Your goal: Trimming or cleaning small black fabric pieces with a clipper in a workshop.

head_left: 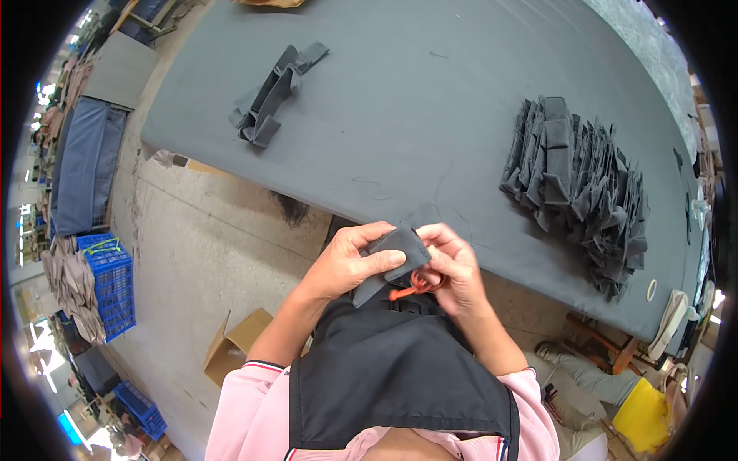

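My left hand [350,263] pinches a small dark grey sewn fabric piece [405,250], thumb on top, just off the table's near edge. At the piece's right edge is my right hand [455,269], fingers closed. A pair of orange-handled thread snips [415,286] is held in it, the loop lying against the fingers. The blades are hidden, so whether they touch the cloth cannot be told. A narrow end of the fabric hangs below my left thumb.
A grey-covered table [384,100] spans the view ahead. On it, a few folded dark pieces [269,96] lie at left and a thick stack of similar pieces [576,184] at right. Loose threads lie between. An open cardboard box [238,343] and blue crates [111,284] stand left.
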